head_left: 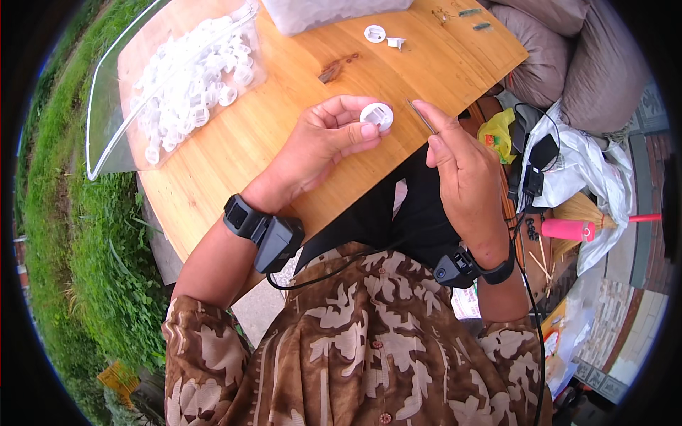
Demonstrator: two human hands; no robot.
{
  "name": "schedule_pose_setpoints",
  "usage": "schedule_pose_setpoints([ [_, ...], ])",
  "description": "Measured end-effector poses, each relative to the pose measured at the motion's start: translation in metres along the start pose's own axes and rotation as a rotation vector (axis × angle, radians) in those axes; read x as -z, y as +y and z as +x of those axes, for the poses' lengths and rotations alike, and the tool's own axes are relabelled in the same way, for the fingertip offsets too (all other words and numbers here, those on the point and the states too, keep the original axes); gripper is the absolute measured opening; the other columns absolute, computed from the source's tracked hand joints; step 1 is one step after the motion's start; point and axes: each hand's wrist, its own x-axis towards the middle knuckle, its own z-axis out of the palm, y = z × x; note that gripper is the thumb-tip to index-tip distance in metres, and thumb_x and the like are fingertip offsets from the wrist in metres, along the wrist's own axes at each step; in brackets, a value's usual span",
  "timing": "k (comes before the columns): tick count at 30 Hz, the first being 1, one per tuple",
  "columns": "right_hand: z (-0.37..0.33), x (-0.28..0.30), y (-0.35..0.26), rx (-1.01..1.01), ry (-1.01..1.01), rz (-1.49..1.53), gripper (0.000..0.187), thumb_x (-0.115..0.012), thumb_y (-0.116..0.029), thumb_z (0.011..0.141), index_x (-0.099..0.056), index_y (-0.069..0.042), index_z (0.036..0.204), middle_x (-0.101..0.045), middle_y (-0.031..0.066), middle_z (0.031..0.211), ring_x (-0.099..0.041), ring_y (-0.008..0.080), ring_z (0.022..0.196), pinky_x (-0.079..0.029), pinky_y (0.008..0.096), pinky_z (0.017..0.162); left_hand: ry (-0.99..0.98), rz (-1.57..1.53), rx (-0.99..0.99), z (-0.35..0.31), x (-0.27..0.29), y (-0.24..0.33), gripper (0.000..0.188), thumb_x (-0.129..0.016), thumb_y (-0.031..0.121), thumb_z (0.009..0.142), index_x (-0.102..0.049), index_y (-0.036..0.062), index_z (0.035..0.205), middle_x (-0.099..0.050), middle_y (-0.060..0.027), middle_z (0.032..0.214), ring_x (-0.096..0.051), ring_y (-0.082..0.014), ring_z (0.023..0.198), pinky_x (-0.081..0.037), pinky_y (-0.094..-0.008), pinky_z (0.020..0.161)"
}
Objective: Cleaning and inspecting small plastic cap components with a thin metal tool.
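Note:
My left hand (332, 135) is closed, with thumb and fingers pinching a round white plastic part (376, 117) that has a slotted recess in its face. To the right of it, my right hand (460, 160) grips a thin pointed metal tool (422, 118) between thumb and fingers, its tip directed up and left. The tool stays apart from the white part. Most of the tool's rear end is hidden in the hand, so its exact kind does not show. Both hands are over the near edge of the wooden table (284, 117).
A clear plastic bag (117, 106) spills many small white plastic parts (192, 82) at left. Behind stand a translucent tub (334, 14), a round white piece (374, 33) and a small white piece (396, 43). Sacks (604, 64), cables and a pink bottle (568, 229) lie right.

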Motion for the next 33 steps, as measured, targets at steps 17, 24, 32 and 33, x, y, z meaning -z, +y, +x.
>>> schedule_pose_setpoints([
  [17, -0.005, -0.002, -0.011, 0.054, -0.116, -0.263, 0.043, -0.053, 0.006, 0.079, -0.061, -0.008, 0.12, -0.061, 0.0159, 0.08, -0.06, 0.0347, 0.07, -0.047, 0.0417, 0.061, 0.001, 0.01, -0.059, 0.0, -0.004, -0.001, 0.03, -0.068, 0.0, 0.085, -0.058, 0.0015, 0.114, -0.064, -0.0078, 0.112, -0.062, -0.0144, 0.103, -0.051, -0.0271, 0.091],
  [24, -0.004, -0.003, -0.012, 0.077, -0.121, -0.332, 0.044, -0.054, 0.005, 0.079, -0.061, -0.009, 0.12, -0.061, 0.0146, 0.082, -0.06, 0.0335, 0.071, -0.048, 0.0418, 0.062, -0.002, 0.036, -0.082, 0.0, -0.005, -0.002, 0.03, -0.068, -0.001, 0.084, -0.058, -0.0005, 0.113, -0.065, -0.0095, 0.11, -0.062, -0.0144, 0.102, -0.05, -0.0267, 0.092],
  [32, -0.003, -0.001, -0.013, 0.117, -0.083, -0.412, 0.044, -0.056, 0.002, 0.077, -0.063, -0.011, 0.118, -0.06, 0.012, 0.078, -0.06, 0.0313, 0.069, -0.047, 0.0414, 0.059, 0.01, 0.054, -0.078, 0.001, -0.004, -0.001, 0.029, -0.068, -0.001, 0.084, -0.058, -0.0006, 0.112, -0.065, -0.0092, 0.109, -0.063, -0.0135, 0.101, -0.051, -0.0263, 0.091],
  [33, -0.004, -0.002, -0.012, 0.117, -0.083, -0.412, 0.044, -0.056, 0.002, 0.077, -0.063, -0.011, 0.118, -0.06, 0.012, 0.078, -0.06, 0.0313, 0.069, -0.047, 0.0414, 0.059, 0.01, 0.046, -0.083, 0.0, -0.005, -0.002, 0.029, -0.068, -0.001, 0.084, -0.058, -0.0006, 0.111, -0.065, -0.0093, 0.108, -0.063, -0.0135, 0.101, -0.051, -0.0263, 0.091],
])
